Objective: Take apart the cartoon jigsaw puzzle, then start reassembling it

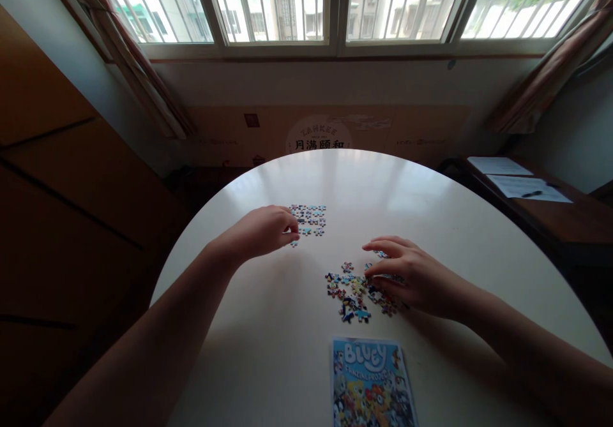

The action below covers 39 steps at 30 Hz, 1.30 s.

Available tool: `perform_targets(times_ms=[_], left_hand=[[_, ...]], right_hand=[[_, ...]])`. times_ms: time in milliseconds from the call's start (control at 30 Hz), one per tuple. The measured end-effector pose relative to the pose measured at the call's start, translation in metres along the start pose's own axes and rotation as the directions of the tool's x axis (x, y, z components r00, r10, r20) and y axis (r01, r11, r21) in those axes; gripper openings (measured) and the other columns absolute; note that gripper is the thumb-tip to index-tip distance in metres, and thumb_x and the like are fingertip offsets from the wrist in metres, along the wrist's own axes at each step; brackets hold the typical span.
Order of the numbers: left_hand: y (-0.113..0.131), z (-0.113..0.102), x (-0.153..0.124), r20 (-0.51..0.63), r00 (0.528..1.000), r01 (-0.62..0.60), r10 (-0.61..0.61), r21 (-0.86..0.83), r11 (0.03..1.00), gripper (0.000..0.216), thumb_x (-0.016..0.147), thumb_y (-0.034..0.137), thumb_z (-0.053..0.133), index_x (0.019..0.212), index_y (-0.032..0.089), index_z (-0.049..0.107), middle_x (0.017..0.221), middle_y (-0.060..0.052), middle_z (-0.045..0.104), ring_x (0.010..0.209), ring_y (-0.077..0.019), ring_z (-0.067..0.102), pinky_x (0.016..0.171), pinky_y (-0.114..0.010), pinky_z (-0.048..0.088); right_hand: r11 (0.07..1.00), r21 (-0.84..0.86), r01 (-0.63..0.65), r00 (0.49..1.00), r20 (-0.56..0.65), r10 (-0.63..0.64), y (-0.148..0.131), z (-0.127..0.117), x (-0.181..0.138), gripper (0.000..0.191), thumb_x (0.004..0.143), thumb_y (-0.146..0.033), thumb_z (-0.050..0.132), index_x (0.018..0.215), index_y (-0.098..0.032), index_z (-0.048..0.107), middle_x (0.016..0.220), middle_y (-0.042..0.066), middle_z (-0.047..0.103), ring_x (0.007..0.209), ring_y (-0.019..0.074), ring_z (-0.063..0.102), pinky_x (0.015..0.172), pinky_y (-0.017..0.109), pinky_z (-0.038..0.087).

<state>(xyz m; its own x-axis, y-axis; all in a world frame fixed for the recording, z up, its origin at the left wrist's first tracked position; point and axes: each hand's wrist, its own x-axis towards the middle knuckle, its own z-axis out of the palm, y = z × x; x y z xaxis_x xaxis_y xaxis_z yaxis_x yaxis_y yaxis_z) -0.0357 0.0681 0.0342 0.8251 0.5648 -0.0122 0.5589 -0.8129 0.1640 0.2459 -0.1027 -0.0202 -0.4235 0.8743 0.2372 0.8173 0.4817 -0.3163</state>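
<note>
On the round white table (pixel 431 210), a joined patch of small puzzle pieces (pixel 311 216) lies towards the middle. My left hand (pixel 261 230) rests at its left edge, fingers curled and pinched on a piece. A loose heap of colourful pieces (pixel 352 293) lies nearer me. Over the heap's right side lies my right hand (pixel 412 277), its fingers bent down and touching the pieces; what they hold, if anything, is hidden. A blue "Bluey" puzzle box (pixel 371 382) lies flat at the near edge.
A dark side table at the right carries white papers (pixel 527 186) and a pen (pixel 532 193). Barred windows (pixel 335 2) run along the back wall, with curtains at both sides. Dark wooden panelling fills the left.
</note>
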Motion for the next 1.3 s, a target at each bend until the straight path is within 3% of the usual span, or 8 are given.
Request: perform_targets(times_ms=[200,400,533,733,1100,1200,1300], left_hand=[[0.013,0.0,0.0,-0.127,0.987,-0.098,0.1,0.022,0.995,0.014,0.089,0.025,0.061,0.084,0.02,0.073,0.084,-0.003,0.069,0.067,-0.0142,0.059,0.061,-0.027,0.039],[0.05,0.01,0.001,0.008,0.957,-0.29,0.29,-0.045,0.956,0.006,0.085,0.023,0.068,0.083,0.022,0.073,0.084,-0.001,0.07,0.069,-0.013,0.061,0.062,-0.025,0.042],[0.061,0.02,0.002,0.064,0.952,-0.296,0.298,-0.043,0.954,0.004,0.085,0.022,0.07,0.086,0.023,0.074,0.086,-0.001,0.07,0.071,-0.0139,0.063,0.062,-0.025,0.042],[0.066,0.035,0.007,-0.01,0.942,-0.336,0.336,-0.018,0.942,0.022,0.09,0.018,0.06,0.102,0.029,0.075,0.093,-0.003,0.071,0.071,-0.0145,0.064,0.06,-0.025,0.043],[0.059,0.027,0.007,-0.084,0.953,-0.292,0.291,-0.007,0.956,0.017,0.09,0.019,0.06,0.092,0.024,0.076,0.088,-0.003,0.071,0.067,-0.014,0.063,0.06,-0.027,0.045],[0.055,0.021,0.006,-0.162,0.951,-0.276,0.265,-0.045,0.96,0.017,0.09,0.019,0.059,0.09,0.022,0.075,0.087,-0.003,0.071,0.068,-0.0134,0.063,0.061,-0.026,0.047],[0.051,0.01,0.003,-0.402,0.895,-0.263,0.191,-0.132,0.956,0.017,0.091,0.02,0.057,0.087,0.018,0.074,0.08,-0.003,0.069,0.065,-0.0115,0.06,0.061,-0.025,0.048]], right_hand=[[0.998,-0.044,-0.035,0.999,-0.004,0.035,0.002,0.002,-0.001,0.017,0.091,-0.023,0.062,0.1,-0.03,0.075,0.135,0.003,0.058,0.13,0.0271,0.049,0.105,0.052,0.046],[0.992,-0.099,-0.082,0.996,-0.049,0.077,0.008,0.007,-0.002,0.019,0.091,-0.024,0.062,0.104,-0.031,0.075,0.137,0.003,0.057,0.132,0.0276,0.049,0.106,0.053,0.046],[0.989,-0.096,-0.116,0.991,-0.076,0.109,0.007,0.008,-0.001,0.021,0.09,-0.025,0.064,0.108,-0.031,0.074,0.138,0.003,0.057,0.132,0.0283,0.048,0.106,0.053,0.046],[0.993,-0.032,-0.11,0.993,-0.038,0.108,-0.001,0.006,0.0,0.021,0.09,-0.027,0.066,0.109,-0.034,0.074,0.141,0.004,0.054,0.135,0.0302,0.046,0.106,0.056,0.045],[0.994,-0.019,-0.105,0.992,-0.071,0.103,-0.005,0.01,0.005,0.01,0.087,-0.025,0.07,0.091,-0.031,0.077,0.139,0.001,0.057,0.135,0.0318,0.045,0.105,0.059,0.044],[0.995,0.048,-0.086,0.984,-0.151,0.092,-0.006,0.006,0.005,0.009,0.088,-0.025,0.068,0.089,-0.029,0.076,0.132,0.002,0.061,0.126,0.0284,0.053,0.101,0.054,0.047],[0.983,0.175,-0.063,0.947,-0.3,0.114,-0.008,0.0,0.005,0.01,0.09,-0.028,0.066,0.091,-0.024,0.075,0.105,0.005,0.071,0.1,0.0204,0.064,0.087,0.04,0.055]])
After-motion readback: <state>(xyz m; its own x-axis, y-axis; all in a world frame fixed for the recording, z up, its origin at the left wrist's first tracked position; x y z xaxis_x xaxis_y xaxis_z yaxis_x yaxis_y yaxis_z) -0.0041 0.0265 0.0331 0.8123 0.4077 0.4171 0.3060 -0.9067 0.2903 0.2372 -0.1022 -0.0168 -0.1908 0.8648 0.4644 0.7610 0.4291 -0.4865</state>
